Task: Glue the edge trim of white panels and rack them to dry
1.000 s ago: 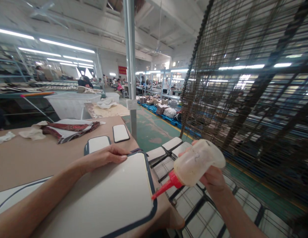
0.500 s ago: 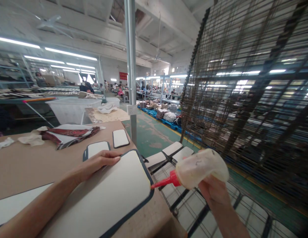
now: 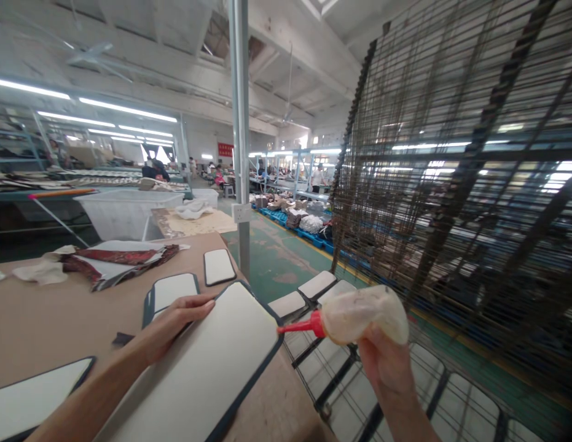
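Note:
My left hand [image 3: 184, 316] grips the far left edge of a large white panel [image 3: 212, 362] with a dark rim and rounded corners, thumb on top and fingers beneath. The panel is tilted over the table. In my right hand [image 3: 387, 362] is a translucent squeeze bottle [image 3: 364, 314] with a red nozzle, lying nearly level. The nozzle tip touches or almost touches the panel's dark rim at its right corner. A thin yellowish line runs along the inside of that rim. Smaller white panels with dark rims [image 3: 220, 266] lie on the table beyond my left hand.
The brown table [image 3: 101, 319] also carries a pile of patterned cloth [image 3: 124, 258] and another panel [image 3: 41, 390] at left. Right of it, a wire rack [image 3: 332, 368] holds more panels. A tall mesh frame [image 3: 428, 153] rises at right. A metal post [image 3: 242, 123] stands behind the table.
The panel has turned slightly in my left hand. The bottle has moved a little left and levelled out, its nozzle still at the panel's right edge. The head view has shifted slightly.

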`<state>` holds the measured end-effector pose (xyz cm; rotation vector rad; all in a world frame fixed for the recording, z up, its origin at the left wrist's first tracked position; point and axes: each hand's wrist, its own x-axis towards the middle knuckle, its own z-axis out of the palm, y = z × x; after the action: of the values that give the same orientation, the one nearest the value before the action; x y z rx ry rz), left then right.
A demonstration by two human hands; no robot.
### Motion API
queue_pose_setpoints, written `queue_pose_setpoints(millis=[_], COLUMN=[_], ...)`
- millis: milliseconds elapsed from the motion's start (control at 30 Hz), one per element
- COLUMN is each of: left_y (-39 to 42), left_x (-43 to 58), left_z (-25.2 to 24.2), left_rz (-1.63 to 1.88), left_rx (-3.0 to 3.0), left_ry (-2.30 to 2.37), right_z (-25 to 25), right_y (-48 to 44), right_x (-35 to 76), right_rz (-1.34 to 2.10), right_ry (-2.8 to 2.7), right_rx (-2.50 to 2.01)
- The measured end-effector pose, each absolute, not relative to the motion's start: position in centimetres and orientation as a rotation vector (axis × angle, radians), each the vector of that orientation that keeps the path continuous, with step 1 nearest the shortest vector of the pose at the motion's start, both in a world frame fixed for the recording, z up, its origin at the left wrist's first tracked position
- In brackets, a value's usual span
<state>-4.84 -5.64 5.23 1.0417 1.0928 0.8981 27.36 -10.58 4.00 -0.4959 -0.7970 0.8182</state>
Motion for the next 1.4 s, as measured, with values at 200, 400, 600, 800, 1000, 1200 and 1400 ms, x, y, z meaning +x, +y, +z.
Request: queue_pose_setpoints(millis=[200, 400, 600, 800, 1000, 1200, 1400], left_y=[-6.1, -5.8, -5.5, -4.9, -4.2, -3.5, -3.0], left_x=[-4.8, -5.0, -5.0, -5.3, -5.7, -6.0, -6.6], left_z=[5.4, 4.5, 3.3, 2.5, 1.7, 1.0, 0.6], left_rz=[0.953, 1.010, 1.088, 1.105, 1.115, 1.130, 1.144], left_rx=[1.001, 0.935, 0.866, 0.862, 0.865, 0.835, 0.798], left_ry=[1.089, 1.101, 1.142, 1.103, 1.049, 1.077, 1.071], right_z=[4.0, 4.0, 3.4, 3.2, 3.1, 3.1, 2.7], right_y=[-10.1, -9.7, -9.3, -8.6, -8.2, -7.6, -7.1], right_x=[27.2, 26.3, 25.4, 25.0, 24.3, 23.7, 23.2], right_rz=[0.825, 0.826, 0.816, 0.861, 0.907, 0.903, 0.950], right_ry=[-0.753, -0.768, -0.769, -0.764, -0.814, -0.825, -0.824], right_rx=[-0.495, -0.517, -0.487, -0.502, -0.513, -0.543, -0.553])
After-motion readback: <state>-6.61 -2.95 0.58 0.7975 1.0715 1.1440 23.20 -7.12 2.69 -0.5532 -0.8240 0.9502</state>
